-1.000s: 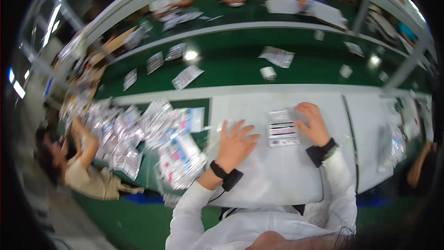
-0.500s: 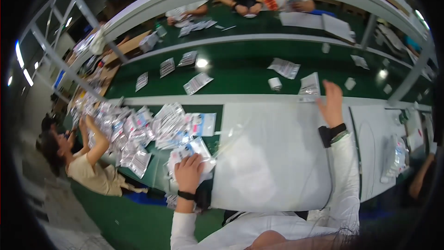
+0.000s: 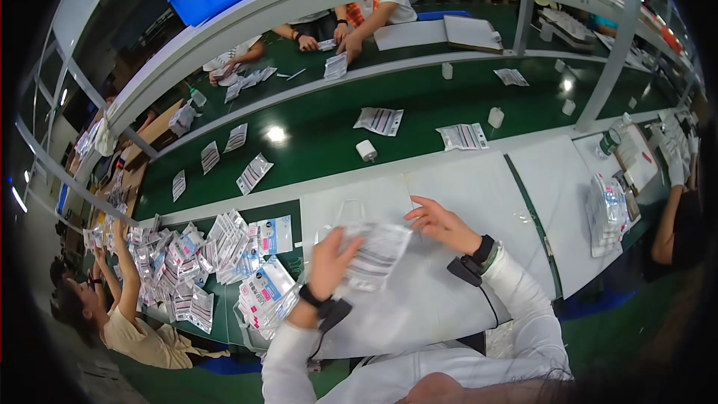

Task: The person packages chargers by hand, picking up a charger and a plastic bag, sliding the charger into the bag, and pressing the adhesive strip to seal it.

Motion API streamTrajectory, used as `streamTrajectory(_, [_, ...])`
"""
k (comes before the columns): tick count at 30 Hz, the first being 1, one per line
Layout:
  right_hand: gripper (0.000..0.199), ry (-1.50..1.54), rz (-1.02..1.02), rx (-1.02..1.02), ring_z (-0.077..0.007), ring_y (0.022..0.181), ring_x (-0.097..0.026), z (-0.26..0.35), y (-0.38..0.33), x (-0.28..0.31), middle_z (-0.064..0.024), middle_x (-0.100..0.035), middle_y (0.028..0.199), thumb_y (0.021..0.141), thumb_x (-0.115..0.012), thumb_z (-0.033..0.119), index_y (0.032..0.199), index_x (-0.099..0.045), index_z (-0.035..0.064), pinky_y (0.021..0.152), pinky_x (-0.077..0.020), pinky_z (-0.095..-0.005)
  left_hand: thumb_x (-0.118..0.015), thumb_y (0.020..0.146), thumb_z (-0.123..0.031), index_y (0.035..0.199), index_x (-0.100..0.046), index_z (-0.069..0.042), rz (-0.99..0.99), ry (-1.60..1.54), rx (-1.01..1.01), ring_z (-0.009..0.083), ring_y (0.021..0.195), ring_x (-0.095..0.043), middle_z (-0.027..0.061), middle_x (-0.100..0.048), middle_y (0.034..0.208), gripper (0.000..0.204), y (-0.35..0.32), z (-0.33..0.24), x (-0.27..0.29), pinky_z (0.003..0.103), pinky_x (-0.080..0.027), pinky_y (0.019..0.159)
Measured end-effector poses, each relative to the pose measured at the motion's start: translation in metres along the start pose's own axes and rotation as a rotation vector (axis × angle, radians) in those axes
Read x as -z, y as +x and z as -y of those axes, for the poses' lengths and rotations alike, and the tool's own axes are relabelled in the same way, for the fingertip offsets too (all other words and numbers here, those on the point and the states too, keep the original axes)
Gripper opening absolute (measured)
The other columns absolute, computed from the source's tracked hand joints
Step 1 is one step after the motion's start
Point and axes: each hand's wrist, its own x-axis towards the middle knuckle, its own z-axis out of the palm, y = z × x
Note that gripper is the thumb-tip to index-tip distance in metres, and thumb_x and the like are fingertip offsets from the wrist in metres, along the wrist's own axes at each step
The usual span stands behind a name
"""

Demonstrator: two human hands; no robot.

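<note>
Just below frame centre, the left hand (image 3: 327, 268) grips a packet (image 3: 383, 253); the right hand (image 3: 449, 229), spread and empty, angles leftward.
</note>
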Motion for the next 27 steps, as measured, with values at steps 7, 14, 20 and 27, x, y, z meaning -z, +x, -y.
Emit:
streamTrajectory(7, [0.065,-0.215,-0.068,-0.337,-0.0261,0.106,-0.062,0.010,0.002,0.002,-0.0125,-0.059,0.126,0.087,-0.066,0.011,0.145,-0.037,0.0095,0.091,-0.0486,-0.0333,-0.071,0.086,-0.019,0.112,-0.055,-0.004,0.120,0.049,-0.164,0.0329,0.077,-0.059,0.0142,-0.064,0.093,0.034,0.037,0.012,-0.086,0.039,-0.051,0.072])
streamTrajectory(14, [0.058,-0.881,-0.130,-0.029,-0.0316,0.107,-0.063,-0.011,0.010,0.006,-0.0119,-0.064,0.116,0.083,-0.066,0.010,0.138,-0.047,0.0102,0.089,-0.0507,-0.0384,-0.073,0.079,-0.019,0.119,-0.056,-0.010,0.514,0.188,-0.523,0.0336,0.110,-0.056,0.0139,-0.054,0.131,0.044,0.026,0.006,-0.099,0.042,-0.047,0.090])
streamTrajectory(20, [0.052,-0.842,-0.004,0.345,-0.0317,0.122,-0.055,-0.031,0.010,0.009,-0.0103,-0.059,0.130,0.083,-0.061,0.000,0.133,-0.054,0.0076,0.097,-0.0474,-0.0378,-0.069,0.081,-0.019,0.116,-0.060,-0.009,0.757,0.452,-0.494,0.0317,0.101,-0.058,0.0107,-0.059,0.115,0.037,0.044,-0.009,-0.102,0.042,-0.048,0.089])
streamTrajectory(27, [0.052,-0.641,0.394,0.285,-0.0312,0.140,-0.037,-0.046,0.014,0.019,-0.0102,-0.047,0.147,0.088,-0.060,0.009,0.138,-0.051,0.0076,0.113,-0.0350,-0.0404,-0.067,0.084,-0.016,0.103,-0.068,-0.011,0.585,0.239,-0.646,0.0280,0.093,-0.062,0.0062,-0.063,0.104,0.019,-0.002,0.015,-0.106,0.040,-0.051,0.082])
